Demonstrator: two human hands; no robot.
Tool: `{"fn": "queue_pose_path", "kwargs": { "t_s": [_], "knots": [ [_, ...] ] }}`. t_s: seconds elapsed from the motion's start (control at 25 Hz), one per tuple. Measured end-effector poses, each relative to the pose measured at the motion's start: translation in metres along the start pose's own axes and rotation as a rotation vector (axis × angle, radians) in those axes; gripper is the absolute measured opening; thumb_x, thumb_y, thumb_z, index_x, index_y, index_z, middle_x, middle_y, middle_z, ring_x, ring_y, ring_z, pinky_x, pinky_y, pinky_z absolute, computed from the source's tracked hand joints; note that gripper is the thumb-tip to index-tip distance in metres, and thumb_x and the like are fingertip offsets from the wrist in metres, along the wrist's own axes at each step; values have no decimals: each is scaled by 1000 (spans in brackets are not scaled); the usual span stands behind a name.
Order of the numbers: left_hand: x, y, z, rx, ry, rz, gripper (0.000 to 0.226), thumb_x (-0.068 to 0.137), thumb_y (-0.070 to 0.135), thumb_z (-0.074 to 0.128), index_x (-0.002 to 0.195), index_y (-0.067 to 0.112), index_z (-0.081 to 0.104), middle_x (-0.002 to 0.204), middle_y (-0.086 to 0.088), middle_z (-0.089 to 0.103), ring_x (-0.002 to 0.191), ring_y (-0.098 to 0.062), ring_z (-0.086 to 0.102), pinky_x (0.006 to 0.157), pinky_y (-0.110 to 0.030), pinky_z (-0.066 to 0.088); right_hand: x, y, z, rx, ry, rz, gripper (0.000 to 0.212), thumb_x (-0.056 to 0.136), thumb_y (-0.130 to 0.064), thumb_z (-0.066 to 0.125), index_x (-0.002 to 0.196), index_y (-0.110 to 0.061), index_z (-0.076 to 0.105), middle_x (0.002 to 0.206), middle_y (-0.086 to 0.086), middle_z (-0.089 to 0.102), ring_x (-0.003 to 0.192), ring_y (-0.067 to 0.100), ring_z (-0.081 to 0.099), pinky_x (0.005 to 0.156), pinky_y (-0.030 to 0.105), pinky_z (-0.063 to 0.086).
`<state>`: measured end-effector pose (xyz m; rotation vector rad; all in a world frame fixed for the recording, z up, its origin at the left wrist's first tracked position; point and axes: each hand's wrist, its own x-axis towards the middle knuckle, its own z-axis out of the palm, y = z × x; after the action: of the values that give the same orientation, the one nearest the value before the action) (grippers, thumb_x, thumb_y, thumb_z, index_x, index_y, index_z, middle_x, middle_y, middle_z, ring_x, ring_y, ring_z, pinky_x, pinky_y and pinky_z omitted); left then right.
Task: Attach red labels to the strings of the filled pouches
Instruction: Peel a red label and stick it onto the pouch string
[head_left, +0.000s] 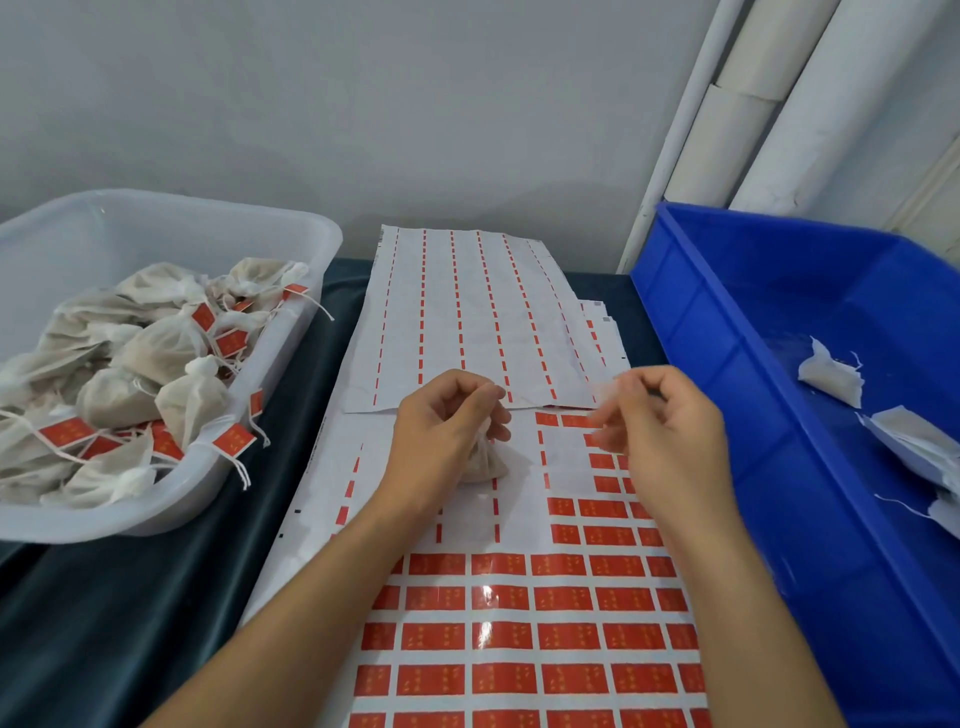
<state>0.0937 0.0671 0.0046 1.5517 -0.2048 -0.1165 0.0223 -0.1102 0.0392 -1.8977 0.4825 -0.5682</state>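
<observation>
The left hand holds a small filled pouch by its gathered neck, fingers curled round the top. The pouch body hangs below the palm and rests on the label sheet. The hand hides the neck of the pouch and most of its string.

The right hand is raised just to the right of the left hand, above the sheet. Its fingers are curled toward the thumb, but motion blur covers the fingertips; whether they pinch a string or a label cannot be told.

The label sheet lies on a dark cloth and carries rows of red labels. The upper left part of the sheet is already stripped, leaving only thin red strips. A used backing sheet, fully stripped, lies beyond the hands and overlaps the far edge of the label sheet.

A clear tub stands at the left on the cloth. It holds a heap of labelled pouches, each with a red tag on its string; several strings and tags hang over the near rim.

A blue bin stands at the right, close to the right forearm. It contains a few white pouches without visible red tags. White pipes run up the wall behind the bin.
</observation>
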Motion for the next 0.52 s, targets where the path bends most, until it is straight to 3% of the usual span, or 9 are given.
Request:
{"fn": "queue_pose_path", "kwargs": {
  "t_s": [0.16,0.32,0.52],
  "knots": [
    [0,3,0,-63,-2,-29,16,104,26,62,95,20,74,86,2,77,78,-19,76,72,-23,62,13,-1,26,140,-56,-24,5,101,-31,65,100,-33,69,92,-22,74,81,1,74,62,9,55],
    [1,4,1,-77,13,-64,17,104,26,62,96,17,73,86,0,77,77,-18,75,75,-26,63,9,11,43,284,-46,13,14,95,-22,74,102,-33,71,98,-19,77,86,6,76,68,14,59],
    [1,5,0,-112,3,-83,16,103,28,64,98,15,73,87,-2,77,75,-18,75,72,-24,61,1,26,47,379,-72,77,21,95,-25,74,112,-36,70,99,-16,78,91,8,77,75,21,62]
  ]
}}
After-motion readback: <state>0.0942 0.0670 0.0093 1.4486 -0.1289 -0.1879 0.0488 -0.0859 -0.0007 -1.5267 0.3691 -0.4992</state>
